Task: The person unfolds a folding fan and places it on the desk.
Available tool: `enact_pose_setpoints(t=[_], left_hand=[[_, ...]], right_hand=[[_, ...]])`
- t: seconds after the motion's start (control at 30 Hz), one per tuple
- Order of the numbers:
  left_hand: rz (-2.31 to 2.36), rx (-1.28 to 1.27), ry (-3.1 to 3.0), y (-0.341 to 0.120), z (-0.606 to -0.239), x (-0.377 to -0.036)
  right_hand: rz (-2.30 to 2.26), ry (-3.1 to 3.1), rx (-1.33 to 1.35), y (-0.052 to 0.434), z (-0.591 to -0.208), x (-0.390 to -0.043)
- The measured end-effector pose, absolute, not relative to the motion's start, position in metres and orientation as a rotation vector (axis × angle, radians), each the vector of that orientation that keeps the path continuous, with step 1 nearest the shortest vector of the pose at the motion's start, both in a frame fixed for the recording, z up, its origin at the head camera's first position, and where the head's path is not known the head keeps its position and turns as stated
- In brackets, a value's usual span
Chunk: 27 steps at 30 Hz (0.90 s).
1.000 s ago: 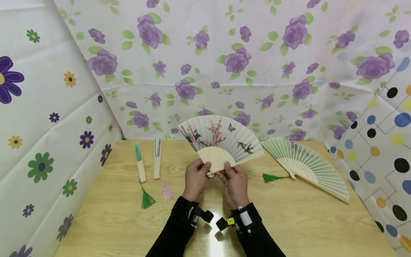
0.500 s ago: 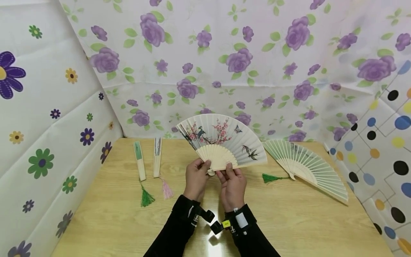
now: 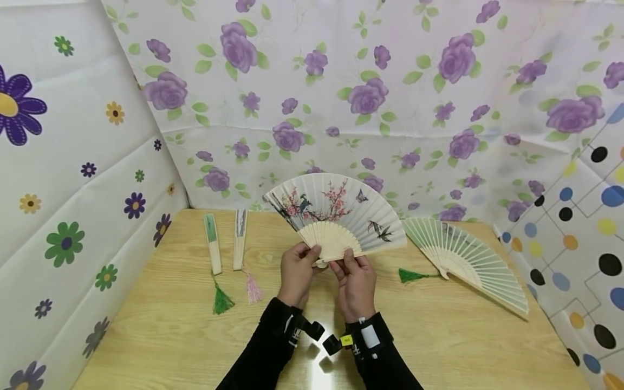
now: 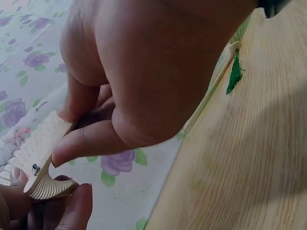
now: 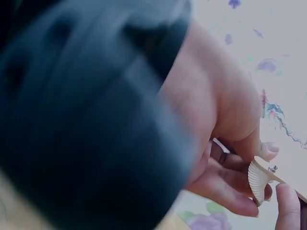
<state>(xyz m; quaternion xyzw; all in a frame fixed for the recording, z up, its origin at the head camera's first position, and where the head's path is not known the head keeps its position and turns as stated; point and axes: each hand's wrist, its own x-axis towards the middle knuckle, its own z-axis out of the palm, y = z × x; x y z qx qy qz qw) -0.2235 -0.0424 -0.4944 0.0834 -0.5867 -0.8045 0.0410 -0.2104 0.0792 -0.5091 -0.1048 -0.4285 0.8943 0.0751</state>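
In the head view an unfolded white paper fan (image 3: 336, 203), printed with pink blossoms, birds and a butterfly, is held up above the table. My left hand (image 3: 296, 276) pinches its pivot end, thumb in front. My right hand (image 3: 358, 287) pinches the lower right guard stick between thumb and fingers. The left wrist view shows the fan's pale ribs (image 4: 45, 134) and the metal rivet (image 4: 35, 169) close up, with my right hand (image 4: 153, 72) large above. In the right wrist view, my left hand's fingers (image 5: 223, 187) are around the ridged pivot end (image 5: 259, 184).
A green fan (image 3: 468, 254) lies spread on the wooden table (image 3: 161, 346) at right, its green tassel (image 3: 411, 275) pointing left. Two folded fans lie at left: one green (image 3: 212, 244) with a green tassel, one grey-printed (image 3: 240, 238) with a pink tassel. Patterned cloth walls (image 3: 312, 97) surround the table.
The white fan has spread slightly wider, and my right hand shifted a little along its lower edge. Both hands keep their hold. The head view has moved slightly.
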Motion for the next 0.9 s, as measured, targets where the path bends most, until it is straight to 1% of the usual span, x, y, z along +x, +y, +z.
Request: enact_pose_setpoints(t=[0.17, 0.37, 0.63, 0.9], left_hand=[[-2.518, 0.245, -1.731, -0.041, -0.492, -0.223], [-2.529, 0.220, -1.746, -0.034, -0.496, -0.220], [-2.550, 0.277, -1.680, -0.032, -0.497, -0.218], [-2.618, 0.338, -1.463, -0.019, -0.498, -0.214]], right_hand=[[2.740, -1.177, -0.368, 0.076, -0.509, -0.211], [2.695, -1.171, -0.380, 0.082, -0.514, -0.205], [2.692, -1.210, -0.357, 0.081, -0.508, -0.204], [2.754, -1.109, -0.451, 0.079, -0.502, -0.207]])
